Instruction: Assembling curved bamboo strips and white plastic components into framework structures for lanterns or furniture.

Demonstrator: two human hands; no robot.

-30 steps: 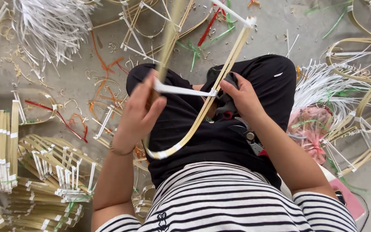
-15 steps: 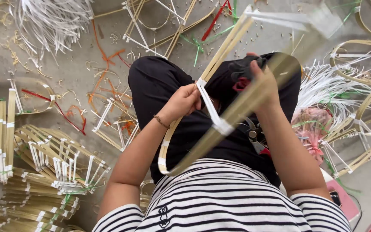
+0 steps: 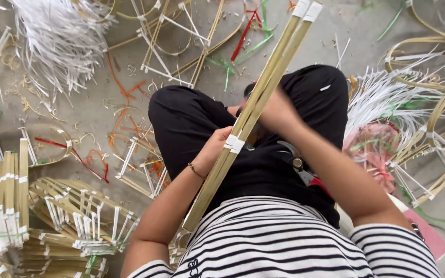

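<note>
I sit cross-legged in black trousers and look down at my lap. My left hand (image 3: 217, 145) grips a pair of long bamboo strips (image 3: 263, 87) at a white tape band (image 3: 234, 143) near their middle. The strips run diagonally from my lower left up to the upper right, where white tape wraps their tips. Further up the same strips is my right hand (image 3: 279, 110), closed around them and partly hidden behind them. A pair of pliers with red handles (image 3: 305, 172) lies on my right thigh.
Stacks of taped bamboo frames (image 3: 52, 226) lie at the lower left. A heap of white strips (image 3: 57, 36) is at the upper left, another (image 3: 382, 98) at the right beside a pink bag (image 3: 374, 146). Loose bamboo hoops and coloured strips litter the concrete floor.
The bent bamboo loop has been pressed flat into two straight strips side by side. The white tape strip that my left hand held is now wrapped round their middle.
</note>
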